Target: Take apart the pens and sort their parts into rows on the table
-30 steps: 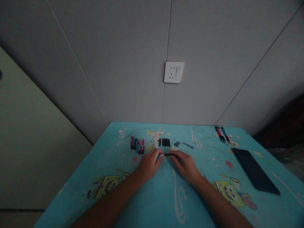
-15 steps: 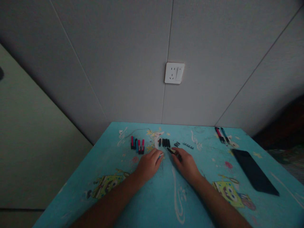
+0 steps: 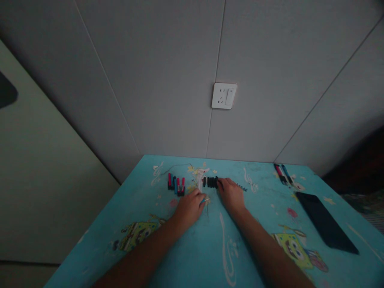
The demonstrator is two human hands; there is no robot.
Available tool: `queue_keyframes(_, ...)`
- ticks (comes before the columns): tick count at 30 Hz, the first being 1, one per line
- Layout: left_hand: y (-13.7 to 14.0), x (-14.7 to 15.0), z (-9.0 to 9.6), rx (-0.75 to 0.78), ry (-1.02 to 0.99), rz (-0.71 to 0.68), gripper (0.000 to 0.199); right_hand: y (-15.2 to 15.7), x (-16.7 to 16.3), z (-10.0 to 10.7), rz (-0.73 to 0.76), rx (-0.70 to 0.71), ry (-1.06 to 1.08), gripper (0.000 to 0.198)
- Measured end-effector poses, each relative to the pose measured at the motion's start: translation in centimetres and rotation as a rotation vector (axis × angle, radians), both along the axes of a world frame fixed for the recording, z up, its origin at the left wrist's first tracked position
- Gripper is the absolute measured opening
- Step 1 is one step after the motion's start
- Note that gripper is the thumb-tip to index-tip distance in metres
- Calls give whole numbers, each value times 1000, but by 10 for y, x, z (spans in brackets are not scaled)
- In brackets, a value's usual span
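My left hand [image 3: 191, 206] rests on the table with its fingers closed round a slim blue pen part [image 3: 203, 200], whose pale tip points right. My right hand [image 3: 231, 195] is at the right end of a row of short black pen parts [image 3: 212, 182]. Its thumb and fingers pinch a small black pen part [image 3: 218, 181], mostly hidden by the fingertips. Thin white sticks [image 3: 199, 180] lie side by side between the hands. Beyond my left hand stand or lie red and blue pen barrels [image 3: 177, 186] with black ends. Small dark coiled pieces [image 3: 242, 187] show past my right hand.
The blue patterned table [image 3: 192, 256] meets a grey wall with a socket [image 3: 224, 96]. Several pens [image 3: 283, 174] lie at the back right. A dark flat slab [image 3: 327, 222] lies at the right. A pale panel [image 3: 45, 172] stands at the left.
My right hand has moved away from me to the end of the black row, carrying a black part. My left hand keeps the blue part. The view has shifted slightly.
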State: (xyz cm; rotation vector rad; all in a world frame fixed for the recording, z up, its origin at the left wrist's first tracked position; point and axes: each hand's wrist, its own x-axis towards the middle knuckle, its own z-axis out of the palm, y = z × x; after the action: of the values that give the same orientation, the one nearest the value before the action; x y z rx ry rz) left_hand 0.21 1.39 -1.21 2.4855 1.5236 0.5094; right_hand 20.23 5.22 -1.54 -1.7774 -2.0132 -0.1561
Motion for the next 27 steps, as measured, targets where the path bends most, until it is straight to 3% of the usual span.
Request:
queue_keyframes(8,4,-3,-9,51,-105,-7,20,-6,1,-2,134,71,57,22)
queue_keyframes(14,5,-5,-4,122,-321,46,28,-13,1,2,216,55,194,24)
queue_keyframes(17,6,-6,-2,113,-355,60,29,-23,-2,7,329,21,314,26)
queue_keyframes(22,3,-5,-5,76,-364,-68,33,-41,-13,14,604,-117,463,24)
queue_keyframes(27,-11,2,-3,33,-343,-168,58,-42,-13,16,616,-113,593,24)
